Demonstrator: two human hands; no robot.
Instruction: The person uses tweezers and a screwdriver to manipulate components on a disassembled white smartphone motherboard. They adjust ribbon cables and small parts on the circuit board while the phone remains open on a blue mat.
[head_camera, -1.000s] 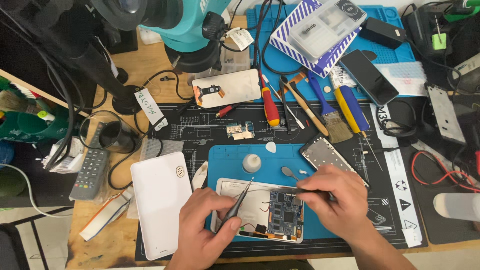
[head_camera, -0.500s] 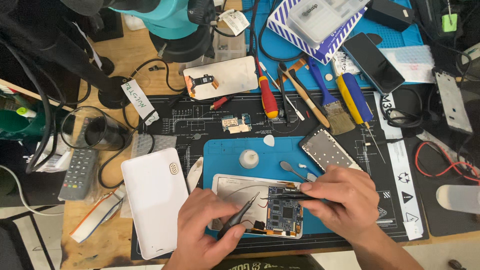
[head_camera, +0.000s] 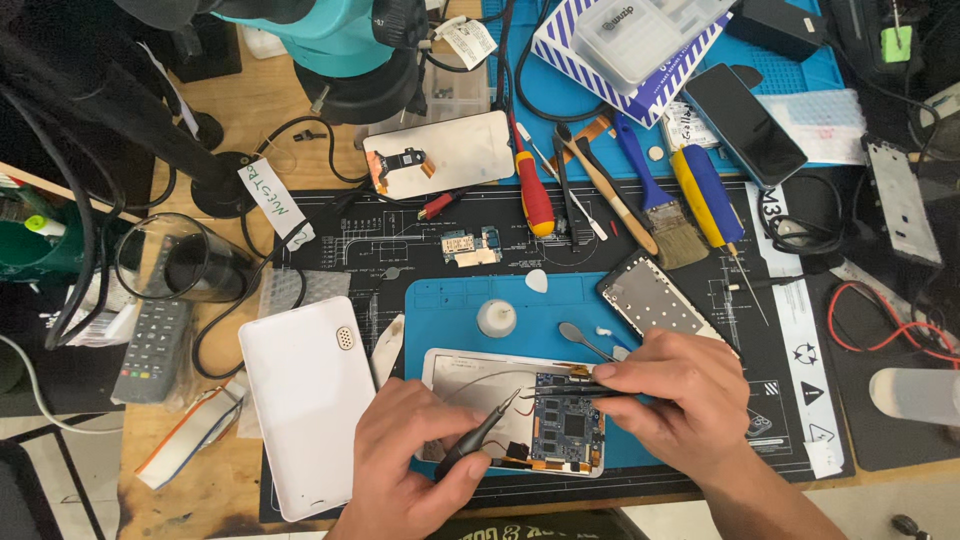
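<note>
Two bare hands are seen over an opened white tablet (head_camera: 470, 375) that lies on a blue work mat (head_camera: 450, 310) at the near edge of the bench. The left hand (head_camera: 415, 460) is closed around a dark-handled probe tool (head_camera: 480, 440), its thin tip pointed up and right toward the blue circuit board (head_camera: 567, 430) seated in the right part of the tablet. The right hand (head_camera: 675, 395) is curled over the board's right side, and black tweezers (head_camera: 560, 392) are pinched between its fingers, laid level with the tips directed left across the top of the board. The two tool tips are brought near each other just above the board's upper left corner. A white back cover (head_camera: 310, 400) is laid flat just left of the mat. A small white round cap (head_camera: 496, 318) and a metal spudger (head_camera: 583, 340) rest on the mat above the tablet. Farther back, a red and yellow screwdriver (head_camera: 535, 195), a brush with a blue handle (head_camera: 655, 200) and a dark phone (head_camera: 745, 122) are spread over the bench.
</note>
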